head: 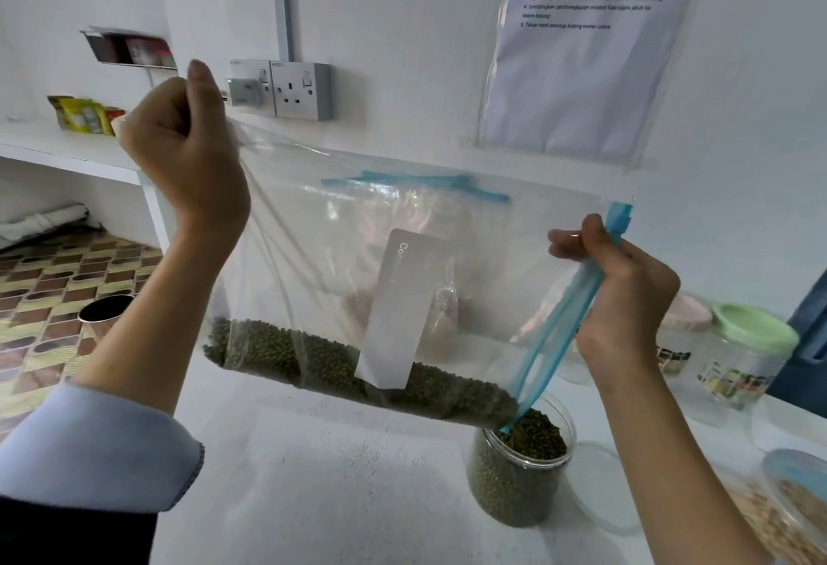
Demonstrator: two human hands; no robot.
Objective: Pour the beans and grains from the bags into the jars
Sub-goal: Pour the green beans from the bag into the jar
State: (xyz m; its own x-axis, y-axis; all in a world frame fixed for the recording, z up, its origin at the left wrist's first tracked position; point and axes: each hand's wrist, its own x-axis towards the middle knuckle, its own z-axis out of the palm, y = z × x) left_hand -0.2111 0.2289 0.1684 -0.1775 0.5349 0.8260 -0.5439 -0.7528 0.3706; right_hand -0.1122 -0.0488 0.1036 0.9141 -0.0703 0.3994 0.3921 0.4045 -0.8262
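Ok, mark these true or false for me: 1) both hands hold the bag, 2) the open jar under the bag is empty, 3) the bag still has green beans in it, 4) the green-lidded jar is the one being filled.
1) True. The left hand grips a raised corner of the bag, and the right hand pinches the blue zip edge.
2) False. The open jar already holds green beans nearly to its rim.
3) True. Green beans lie along the bag's lower edge.
4) False. The green-lidded jar stands closed at the right, apart from the bag.
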